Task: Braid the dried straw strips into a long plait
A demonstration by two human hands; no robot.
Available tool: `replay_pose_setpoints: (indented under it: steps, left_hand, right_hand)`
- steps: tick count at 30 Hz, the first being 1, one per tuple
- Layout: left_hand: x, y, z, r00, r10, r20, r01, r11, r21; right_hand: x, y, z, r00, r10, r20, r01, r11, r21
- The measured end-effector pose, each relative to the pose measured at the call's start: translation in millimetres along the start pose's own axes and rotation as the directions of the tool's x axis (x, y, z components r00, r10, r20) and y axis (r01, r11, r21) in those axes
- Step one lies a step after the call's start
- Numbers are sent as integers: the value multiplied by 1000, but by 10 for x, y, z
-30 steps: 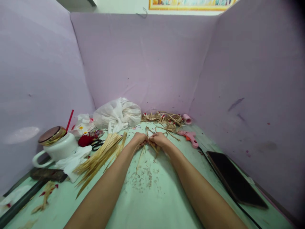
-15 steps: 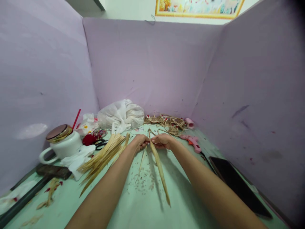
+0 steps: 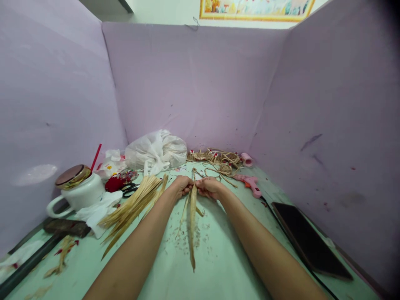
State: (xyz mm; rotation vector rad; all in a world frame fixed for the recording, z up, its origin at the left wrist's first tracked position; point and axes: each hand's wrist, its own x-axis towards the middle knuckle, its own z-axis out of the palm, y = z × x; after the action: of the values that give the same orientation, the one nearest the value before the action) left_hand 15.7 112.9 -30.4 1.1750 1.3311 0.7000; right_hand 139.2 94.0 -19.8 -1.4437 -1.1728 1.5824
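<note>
My left hand (image 3: 183, 186) and my right hand (image 3: 210, 187) meet near the middle of the table, fingertips pinched close together. Between them they hold dried straw-coloured leaf strips; one long strip (image 3: 192, 233) hangs toward me and tapers to a point. Thinner strip ends stick out beside it, and a short braided end (image 3: 194, 173) shows beyond the fingers. How the strips cross under the fingertips is hidden. Left of my left hand lies a bundle of dried leaf strips (image 3: 134, 204), fanned toward me. Small crumbs of leaf are scattered on the table (image 3: 212, 266) below my hands.
At left are a hammer (image 3: 67, 227), a white mug (image 3: 83, 193) with a lid, tissue (image 3: 100, 210) and black scissors (image 3: 129, 190). Behind stand a plastic bag (image 3: 158, 150) and coiled braided cord (image 3: 225, 160). At right lie a pink glue gun (image 3: 250, 184) and a black tablet (image 3: 312, 241).
The long strip's hanging end has swung to the left and now points almost straight at me. A short strip end shows to its right. Both hands stay together, and the view has shifted slightly.
</note>
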Motion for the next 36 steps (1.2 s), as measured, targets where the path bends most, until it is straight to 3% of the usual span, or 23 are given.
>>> replay_pose_setpoints:
  steps: [9,14,20,30,36]
  left_hand:
    - [51,-30,-30,1000,4,-5,-4,1000,-4]
    - [12,-33,4,998,43,-46,-43,999,13]
    - [13,-40,28,996,54,-74,-50,997,58]
    - [-13,-28,38,995,65,-82,-58,994,88]
    - [-25,-32,28,994,96,-49,-91,992,93]
  right_hand:
    - [-64,15,-170,984,-127,-123,138,987,84]
    - [-176,-21,-291,981,-134,-143,153,980,130]
    - [-132,55,-153,970,-176,-168,187,981,49]
    - [-71,96,-127,939,-258,-228,248,966,-72]
    - [46,190,-9,918,-302,-256,288,953,-92]
